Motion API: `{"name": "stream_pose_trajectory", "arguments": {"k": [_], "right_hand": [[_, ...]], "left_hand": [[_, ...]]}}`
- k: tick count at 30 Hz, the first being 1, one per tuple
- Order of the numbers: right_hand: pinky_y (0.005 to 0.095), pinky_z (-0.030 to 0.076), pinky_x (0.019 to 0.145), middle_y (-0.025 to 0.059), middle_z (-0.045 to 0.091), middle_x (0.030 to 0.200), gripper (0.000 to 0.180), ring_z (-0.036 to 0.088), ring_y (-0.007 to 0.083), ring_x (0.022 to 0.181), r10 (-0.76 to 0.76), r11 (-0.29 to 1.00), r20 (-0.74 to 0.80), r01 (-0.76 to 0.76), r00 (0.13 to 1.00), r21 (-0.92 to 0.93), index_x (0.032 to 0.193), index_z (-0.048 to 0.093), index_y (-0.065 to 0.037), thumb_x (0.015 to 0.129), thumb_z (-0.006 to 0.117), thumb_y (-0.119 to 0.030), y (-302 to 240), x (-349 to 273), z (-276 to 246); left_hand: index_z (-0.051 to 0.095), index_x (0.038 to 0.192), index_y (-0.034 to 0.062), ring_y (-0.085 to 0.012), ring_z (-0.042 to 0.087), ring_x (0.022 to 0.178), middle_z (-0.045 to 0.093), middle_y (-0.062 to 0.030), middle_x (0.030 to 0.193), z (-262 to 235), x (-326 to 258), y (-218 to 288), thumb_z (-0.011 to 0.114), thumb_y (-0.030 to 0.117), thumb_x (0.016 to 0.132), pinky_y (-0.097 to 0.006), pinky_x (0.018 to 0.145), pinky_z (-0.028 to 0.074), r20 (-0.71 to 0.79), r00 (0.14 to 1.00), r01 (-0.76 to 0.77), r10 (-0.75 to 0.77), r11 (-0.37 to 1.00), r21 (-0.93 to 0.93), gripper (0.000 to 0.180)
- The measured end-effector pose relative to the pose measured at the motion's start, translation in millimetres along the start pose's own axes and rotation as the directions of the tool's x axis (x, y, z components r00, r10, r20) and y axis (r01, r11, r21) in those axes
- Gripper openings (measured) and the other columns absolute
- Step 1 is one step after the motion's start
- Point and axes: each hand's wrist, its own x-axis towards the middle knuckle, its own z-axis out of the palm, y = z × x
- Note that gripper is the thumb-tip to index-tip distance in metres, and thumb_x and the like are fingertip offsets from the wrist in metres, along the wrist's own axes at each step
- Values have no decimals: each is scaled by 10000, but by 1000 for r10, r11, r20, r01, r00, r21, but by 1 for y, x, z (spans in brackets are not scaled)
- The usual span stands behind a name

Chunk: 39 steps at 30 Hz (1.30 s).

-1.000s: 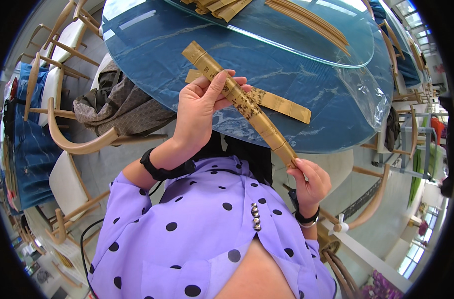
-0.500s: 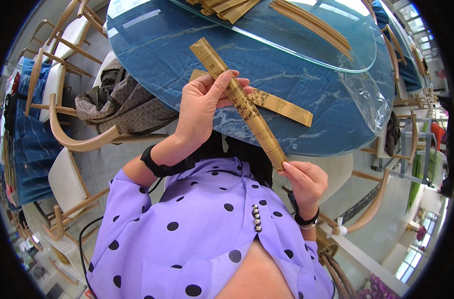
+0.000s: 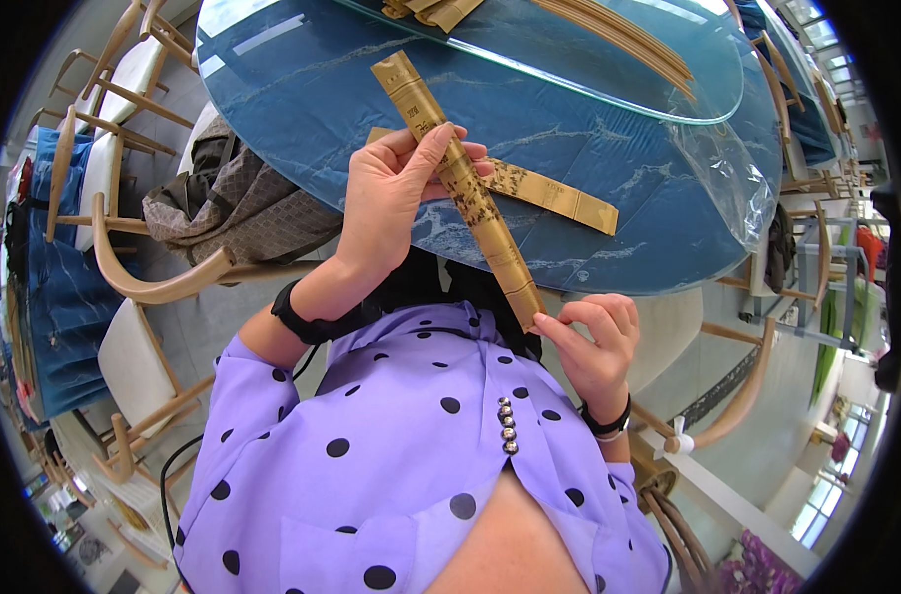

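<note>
- Down low, the right hand pinches the near end of a long folded bamboo fan with its fingertips.
- Higher up, the left hand wraps around the middle of the fan, thumb on top. The fan is in the air, just above the near edge of the blue counter.
- It could slip, I think, because the right hand only grips the very tip.
- A second bamboo strip lies flat on the counter, right under the fan, and could get bumped.
- Farther off, clear plastic wrap sits near a glass top, and a grey cloth hangs on a chair at the left.
</note>
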Motion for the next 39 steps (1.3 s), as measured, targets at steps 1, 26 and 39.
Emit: {"name": "stream_pose_trajectory", "arguments": {"k": [1, 26, 39], "right_hand": [[332, 459, 704, -26, 635, 851, 301, 603, 178, 768, -10, 1000, -3, 10, 1000, 1, 897, 792, -142, 600, 803, -93, 0, 2, 2], [329, 480, 744, 34, 663, 883, 123, 635, 167, 787, -244, 969, 91, 247, 965, -22, 897, 712, -44, 788, 761, -69, -10, 24, 10], [313, 495, 649, 16, 660, 834, 259, 618, 187, 709, -160, 983, -66, 166, 985, 83, 922, 716, -74, 748, 862, -200, 7, 59, -3]], "left_hand": [[654, 1115, -53, -242, 755, 925, 738, -175, 1010, -2, 4, -1, 579, 260, 1057, -358, 816, 631, 2, 1000, -1, 1, 1000, 6, 327], [630, 1057, -62, -211, 763, 824, 752, -177, 957, 0, 13, 0, 596, 221, 1046, -287, 677, 627, 208, 968, 98, -140, 975, 199, 285], [570, 1335, -47, -53, 577, 781, 640, 4, 869, 22, 32, 44, 553, 136, 1055, -216, 699, 478, 248, 965, -206, 90, 844, 495, 334]]}}
